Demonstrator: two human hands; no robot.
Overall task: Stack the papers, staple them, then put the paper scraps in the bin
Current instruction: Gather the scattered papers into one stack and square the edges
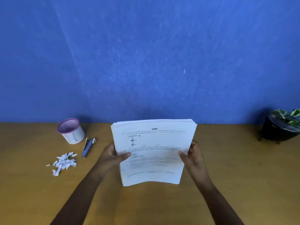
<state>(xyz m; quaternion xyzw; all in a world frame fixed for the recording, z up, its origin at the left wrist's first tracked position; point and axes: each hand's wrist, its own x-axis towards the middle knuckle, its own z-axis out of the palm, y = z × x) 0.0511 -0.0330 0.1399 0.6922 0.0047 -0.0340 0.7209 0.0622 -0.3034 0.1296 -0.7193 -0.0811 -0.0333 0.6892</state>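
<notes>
The stack of printed papers (pixel 152 151) is held upright over the middle of the worktop (pixel 227 184), its lower edge at or just above the surface; the left hand (pixel 112 154) and right hand (pixel 193 153) each grip a side edge, thumbs across the front sheet. The stack appears light and flexible, its lower edge bowing, and its top edges are fanned, so loose sheets could slip. The stapler (pixel 88 147), paper scraps (pixel 64 162) and bin (pixel 71 131) lie untouched to the left.

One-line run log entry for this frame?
phase: stacking | left hand + right hand: gripping paper stack by its side edges | stapler: untouched on table | scraps: not binned | bin: upright
</notes>
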